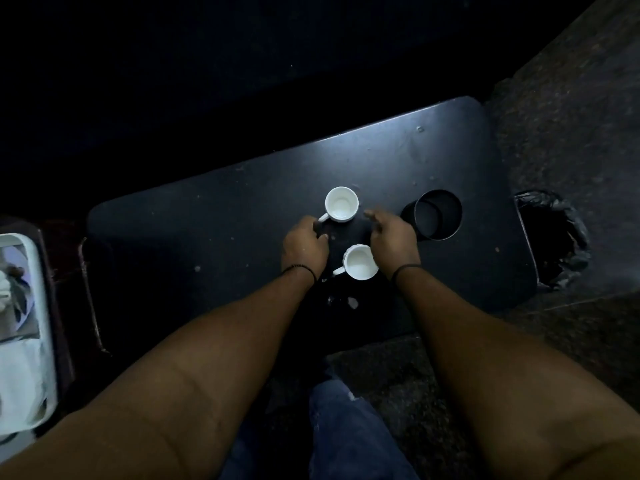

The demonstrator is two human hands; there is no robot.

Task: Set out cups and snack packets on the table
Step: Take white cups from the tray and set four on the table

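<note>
On the dark table, two white cups stand upright.

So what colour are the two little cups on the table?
Both small ceramic cups, the far one and the near one, are white, inside too. The head view shows them.

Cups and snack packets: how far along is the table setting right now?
Done: two white cups stand upright on the dark table, the far cup and the near cup. In hand: the left hand is at the far cup's handle; the right hand hovers beside the near cup, fingers loose. Left: no snack packet shows on the table. A black cylindrical holder stands at right.
</note>
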